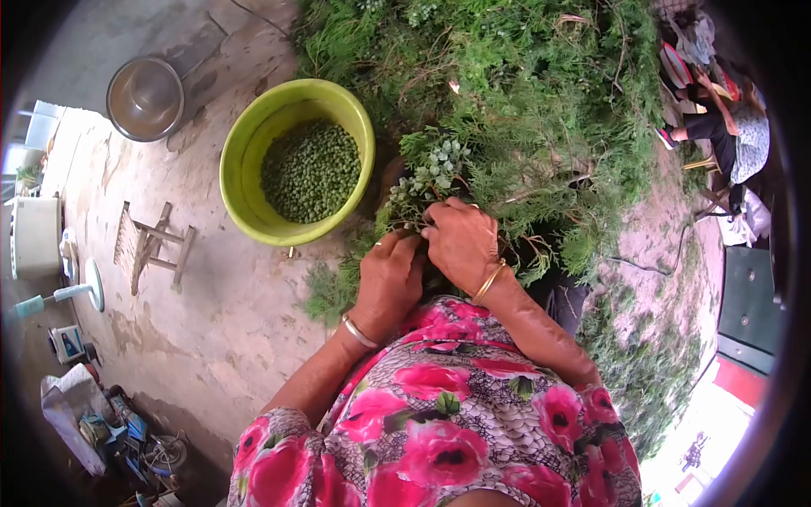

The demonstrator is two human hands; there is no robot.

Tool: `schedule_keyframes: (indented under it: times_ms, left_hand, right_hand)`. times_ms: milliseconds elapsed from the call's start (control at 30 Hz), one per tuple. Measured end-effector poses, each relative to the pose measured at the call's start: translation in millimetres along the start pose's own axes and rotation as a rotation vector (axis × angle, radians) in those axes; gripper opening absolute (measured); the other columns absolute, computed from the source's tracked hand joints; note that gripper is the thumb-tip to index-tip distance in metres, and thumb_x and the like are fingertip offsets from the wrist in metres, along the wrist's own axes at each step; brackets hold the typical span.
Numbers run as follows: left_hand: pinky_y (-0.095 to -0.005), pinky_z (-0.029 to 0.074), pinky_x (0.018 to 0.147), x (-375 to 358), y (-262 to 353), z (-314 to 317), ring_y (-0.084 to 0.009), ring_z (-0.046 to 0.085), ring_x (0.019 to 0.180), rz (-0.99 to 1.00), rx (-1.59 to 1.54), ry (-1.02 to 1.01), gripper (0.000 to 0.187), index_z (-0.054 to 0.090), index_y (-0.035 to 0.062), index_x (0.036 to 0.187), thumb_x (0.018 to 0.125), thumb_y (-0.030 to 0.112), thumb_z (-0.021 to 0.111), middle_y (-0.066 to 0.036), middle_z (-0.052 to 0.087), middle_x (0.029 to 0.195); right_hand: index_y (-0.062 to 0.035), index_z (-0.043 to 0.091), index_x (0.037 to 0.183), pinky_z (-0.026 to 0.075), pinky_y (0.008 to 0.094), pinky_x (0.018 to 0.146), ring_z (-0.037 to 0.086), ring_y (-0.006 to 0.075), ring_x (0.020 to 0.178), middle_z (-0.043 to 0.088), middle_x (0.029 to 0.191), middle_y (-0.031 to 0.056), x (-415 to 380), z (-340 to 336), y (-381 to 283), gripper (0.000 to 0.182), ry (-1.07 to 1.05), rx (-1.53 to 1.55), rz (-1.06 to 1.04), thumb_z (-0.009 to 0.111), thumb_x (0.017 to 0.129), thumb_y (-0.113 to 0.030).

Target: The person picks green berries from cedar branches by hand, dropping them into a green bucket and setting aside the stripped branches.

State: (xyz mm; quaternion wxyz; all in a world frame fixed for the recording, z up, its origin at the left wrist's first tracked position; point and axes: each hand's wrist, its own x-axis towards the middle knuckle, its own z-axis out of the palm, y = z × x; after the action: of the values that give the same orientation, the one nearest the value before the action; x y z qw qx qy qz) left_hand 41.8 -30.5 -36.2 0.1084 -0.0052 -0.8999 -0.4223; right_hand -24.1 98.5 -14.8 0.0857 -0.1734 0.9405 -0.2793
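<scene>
An evergreen branch (422,182) with scaly leaves and clusters of pale green, berry-like cones lies in front of my body. My left hand (390,283) is closed at its near end, thumb and fingers bent together. Right beside it, my right hand (463,245) bends over the same branch with its fingers pinched among the cones. What lies under the fingertips is mostly hidden. To the left of the branch stands a yellow-green basin (239,211), holding many small round green cones (311,173).
A large heap of cut evergreen branches (524,76) spreads ahead and to the right. At left are a metal bowl (145,100), a small wooden stool (152,241) and a fan (93,285). Another person (748,139) sits at far right. A tricycle-like vehicle (160,456) stands lower left.
</scene>
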Motion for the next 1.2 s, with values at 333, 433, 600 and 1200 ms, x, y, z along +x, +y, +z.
schedule_keyframes:
  times_ms: [333, 433, 600, 1200]
  left_hand:
    - [-0.0332, 0.051, 0.066, 13, -11, 5, -0.0269, 0.066, 0.071, -0.224, -0.095, 0.02, 0.018, 0.063, 0.0002, 0.09, 0.073, 0.003, 0.068, -0.016, 0.067, 0.083]
    - [-0.0362, 0.05, 0.064, 15, -20, 6, -0.0324, 0.065, 0.07, -0.24, -0.177, -0.007, 0.017, 0.062, -0.0011, 0.088, 0.073, 0.003, 0.068, -0.018, 0.065, 0.078]
    - [-0.0392, 0.049, 0.063, 16, -13, -9, -0.0382, 0.063, 0.069, -0.205, -0.156, -0.055, 0.016, 0.06, -0.0022, 0.086, 0.073, 0.004, 0.067, -0.021, 0.062, 0.07]
    - [-0.0323, 0.054, 0.066, 53, -49, -59, -0.026, 0.065, 0.074, -0.146, -0.09, 0.094, 0.043, 0.061, 0.0, 0.112, 0.073, 0.013, 0.076, -0.02, 0.064, 0.101]
  right_hand:
    - [-0.0088, 0.064, 0.077, 0.048, 0.0458, 0.07, 0.062, 0.0335, 0.079, 0.062, 0.083, 0.0091, -3, 12, 9, 0.006, 0.091, 0.125, 0.076, 0.063, 0.072, -0.012]
    - [-0.0088, 0.064, 0.078, 0.048, 0.0459, 0.07, 0.062, 0.0334, 0.08, 0.062, 0.083, 0.0088, -4, 12, 9, 0.006, 0.072, 0.112, 0.097, 0.063, 0.073, -0.012]
    - [-0.009, 0.061, 0.079, 0.047, 0.0473, 0.071, 0.061, 0.0339, 0.081, 0.061, 0.086, 0.0084, -8, 9, 9, 0.007, 0.047, 0.111, 0.084, 0.063, 0.073, -0.011]
    - [-0.0086, 0.059, 0.08, 0.048, 0.0437, 0.069, 0.06, 0.0318, 0.079, 0.057, 0.084, 0.0097, -25, -1, 17, 0.007, -0.003, -0.042, -0.081, 0.063, 0.074, -0.01]
